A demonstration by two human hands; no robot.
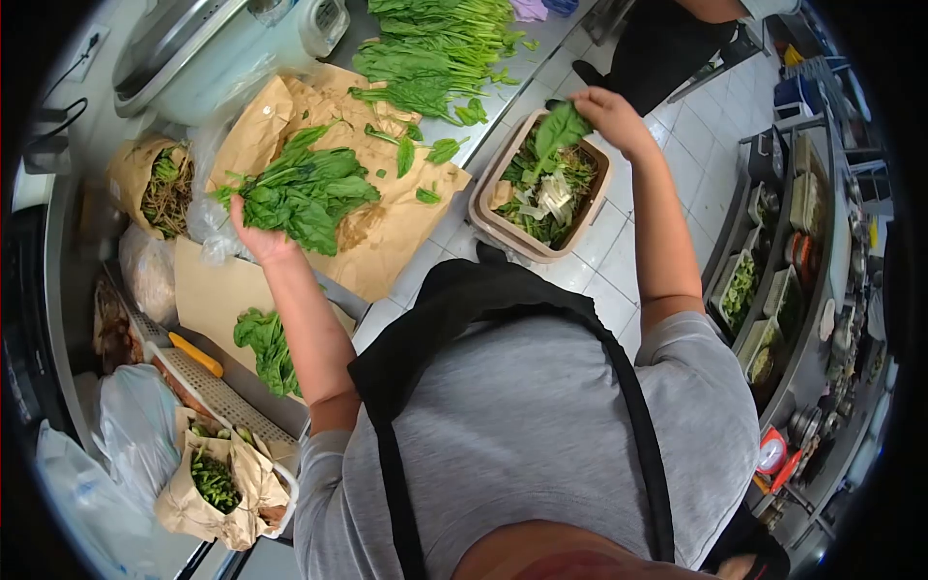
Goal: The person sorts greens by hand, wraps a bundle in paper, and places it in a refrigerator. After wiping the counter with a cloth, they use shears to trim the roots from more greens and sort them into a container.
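Note:
My left hand (263,240) is closed around the stem end of a bunch of spinach (314,198), held over crumpled brown paper (411,237) on the counter. Out to the right, my right hand (611,118) pinches a single large spinach leaf (561,133). That leaf hangs over a beige waste bin (482,215) on the floor, which contains green trimmings and pale scraps (549,199). Loose leaves (405,157) lie on the paper. More spinach (266,340) rests on a cardboard sheet (208,287) near my left forearm.
Rows of spinach (435,53) cover the counter's far end. Paper bags of greens (166,188) and a yellow-handled tool (196,355) are at the left. Another person (667,43) stands beyond the bin. Shelves with food containers (739,290) line the right.

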